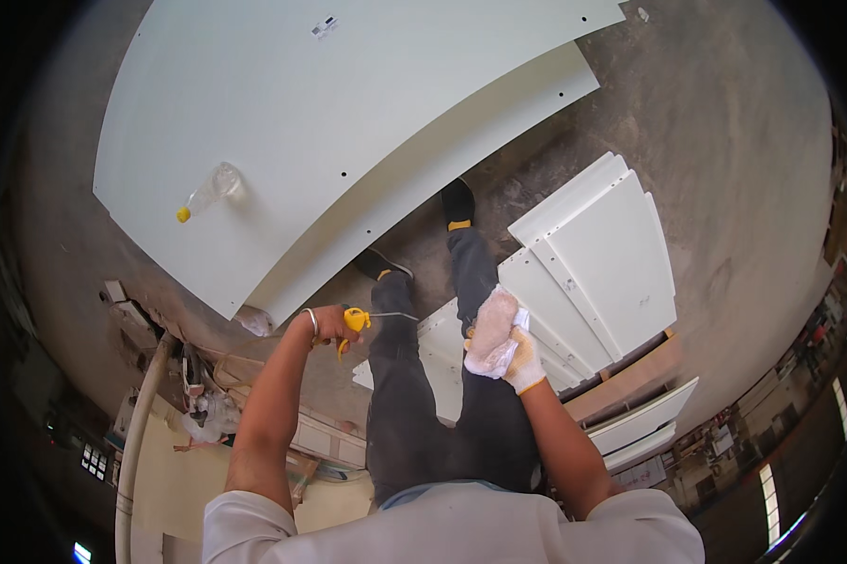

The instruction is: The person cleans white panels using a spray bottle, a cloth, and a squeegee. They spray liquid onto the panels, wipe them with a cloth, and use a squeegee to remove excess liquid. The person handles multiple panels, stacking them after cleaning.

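The left hand (329, 326) is wrapped around the handle of a yellow air gun (356, 320), fingers curled in, though from above I can't tell whether one presses the trigger. The gun is held in front of the left leg (396, 343); its long axis runs nearly level from left to right, and the thin metal tube (392, 315) points right, across that leg, dipping slightly at the tip. The right hand (525, 365), in a white glove, clutches a bunched rag (492, 334) over the right leg (476, 268), the rag's length slanting from upper right to lower left. Ahead, the big white panel (245, 85) has a long curved edge sweeping from upper right down to a corner near the left hand. A bottle (219, 186) lies on it, its yellow cap toward the lower left. Between that edge and the stacked white panels (602, 263) on the right, a strip of gray floor (522, 174) gives room around the feet, widening toward the upper right.
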`<move>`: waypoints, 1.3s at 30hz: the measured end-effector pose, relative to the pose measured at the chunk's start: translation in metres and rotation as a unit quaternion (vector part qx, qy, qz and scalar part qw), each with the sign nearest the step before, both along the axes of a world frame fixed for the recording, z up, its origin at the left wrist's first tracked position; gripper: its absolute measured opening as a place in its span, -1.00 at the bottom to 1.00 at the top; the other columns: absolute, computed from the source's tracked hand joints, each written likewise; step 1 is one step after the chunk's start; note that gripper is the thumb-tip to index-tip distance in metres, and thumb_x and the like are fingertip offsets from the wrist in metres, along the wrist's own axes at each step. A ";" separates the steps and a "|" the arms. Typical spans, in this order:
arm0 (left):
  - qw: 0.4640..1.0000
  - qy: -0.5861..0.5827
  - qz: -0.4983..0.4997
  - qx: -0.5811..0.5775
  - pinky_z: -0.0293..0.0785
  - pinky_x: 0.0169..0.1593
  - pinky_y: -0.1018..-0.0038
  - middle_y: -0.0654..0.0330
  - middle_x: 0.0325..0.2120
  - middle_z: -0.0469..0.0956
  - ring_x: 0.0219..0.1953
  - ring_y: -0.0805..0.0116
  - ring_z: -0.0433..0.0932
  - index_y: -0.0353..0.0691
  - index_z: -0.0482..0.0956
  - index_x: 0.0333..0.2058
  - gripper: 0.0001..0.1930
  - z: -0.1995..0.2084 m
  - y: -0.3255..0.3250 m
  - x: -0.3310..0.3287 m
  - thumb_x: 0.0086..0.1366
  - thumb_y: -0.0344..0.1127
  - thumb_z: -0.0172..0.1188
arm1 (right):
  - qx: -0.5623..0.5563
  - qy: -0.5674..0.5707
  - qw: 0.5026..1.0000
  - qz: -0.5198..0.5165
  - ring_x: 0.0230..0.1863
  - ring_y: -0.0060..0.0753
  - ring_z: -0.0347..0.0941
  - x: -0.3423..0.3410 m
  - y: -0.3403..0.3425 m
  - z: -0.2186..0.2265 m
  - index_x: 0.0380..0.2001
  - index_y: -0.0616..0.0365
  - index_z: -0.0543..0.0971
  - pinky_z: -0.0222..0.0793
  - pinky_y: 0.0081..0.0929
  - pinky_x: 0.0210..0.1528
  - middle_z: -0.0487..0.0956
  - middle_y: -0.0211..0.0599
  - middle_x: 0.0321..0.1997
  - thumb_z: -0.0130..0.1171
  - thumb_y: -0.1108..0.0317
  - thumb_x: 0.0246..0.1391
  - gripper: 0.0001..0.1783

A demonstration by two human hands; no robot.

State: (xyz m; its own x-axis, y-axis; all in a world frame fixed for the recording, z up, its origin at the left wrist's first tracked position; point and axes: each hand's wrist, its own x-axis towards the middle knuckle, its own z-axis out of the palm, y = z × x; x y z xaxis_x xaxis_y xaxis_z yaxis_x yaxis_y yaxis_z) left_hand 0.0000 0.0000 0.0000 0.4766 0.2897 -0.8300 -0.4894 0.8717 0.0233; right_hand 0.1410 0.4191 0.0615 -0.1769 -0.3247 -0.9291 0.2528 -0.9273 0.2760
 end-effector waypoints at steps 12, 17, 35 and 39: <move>0.959 0.205 0.178 -0.075 0.63 -0.13 0.23 0.00 -0.32 0.75 -0.27 0.06 0.75 -0.30 0.72 -0.19 -0.54 -0.011 0.050 0.035 0.12 -0.01 0.48 | 0.122 0.031 0.972 0.200 0.23 0.27 0.49 -0.026 0.032 0.011 0.32 0.20 0.40 0.38 0.35 0.31 0.52 0.14 0.26 0.13 -0.02 0.21 -0.28; 0.891 0.396 0.174 -0.134 0.62 -0.27 0.32 0.09 -0.57 0.69 -0.50 0.22 0.71 -0.33 0.71 -0.34 -0.62 0.003 0.117 -0.002 0.13 -0.06 0.45 | 0.047 0.104 0.979 0.171 0.24 0.24 0.49 -0.043 0.000 0.015 0.33 0.15 0.39 0.36 0.38 0.33 0.54 0.07 0.26 0.18 0.02 0.17 -0.27; 0.682 0.400 0.410 -0.454 0.60 -0.24 0.31 0.08 -0.43 0.72 -0.41 0.22 0.69 -0.34 0.72 -0.25 -0.63 0.002 -0.092 0.194 0.12 -0.13 0.50 | 0.009 0.061 0.960 0.272 0.20 0.32 0.49 -0.053 -0.031 0.011 0.29 0.24 0.42 0.37 0.31 0.34 0.55 0.20 0.18 0.06 -0.05 0.22 -0.28; 0.705 0.348 0.408 -0.464 0.62 -0.20 0.29 0.01 -0.40 0.74 -0.36 0.15 0.73 -0.35 0.73 -0.24 -0.59 0.015 -0.103 0.239 0.11 -0.10 0.51 | 0.001 0.071 0.945 0.319 0.18 0.32 0.50 -0.066 -0.041 0.015 0.28 0.25 0.43 0.38 0.30 0.33 0.56 0.23 0.18 0.03 -0.03 0.23 -0.30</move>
State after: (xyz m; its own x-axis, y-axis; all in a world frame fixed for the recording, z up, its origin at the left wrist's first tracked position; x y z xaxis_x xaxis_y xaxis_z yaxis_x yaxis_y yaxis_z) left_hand 0.2387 -0.1033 0.0151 -0.1497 -0.5905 -0.7930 -0.9886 0.1041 0.1091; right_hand 0.0749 0.3777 0.0769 -0.0695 -0.4054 -0.9115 0.7954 -0.5740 0.1947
